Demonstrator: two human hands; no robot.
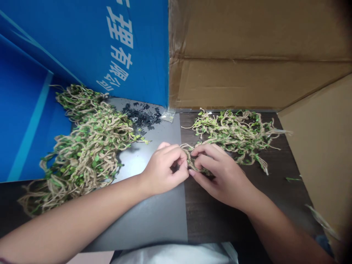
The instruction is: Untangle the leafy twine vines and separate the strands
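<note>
A beige rope strand [189, 156] is bunched between my two hands at the middle of the table. My left hand [166, 168] is closed in a pinch at the strand's left side, thumb and forefinger pressed together. On the other side, my right hand [217, 168] curls its fingers round the strand, its thumb tip close to the left fingertips. The part under my right fingers is mostly hidden. Behind my right hand lies a smaller pile of rope with green leaves [231, 132]. A larger leafy rope pile [90, 150] spreads over the left side.
Small black pieces [143, 115] lie scattered at the back, beside a small clear packet [167, 116]. Blue panels [143, 55] stand at the left and back, cardboard walls [233, 84] at the back and right. Grey sheet [154, 220] and dark wood surface [217, 220] meet below my hands.
</note>
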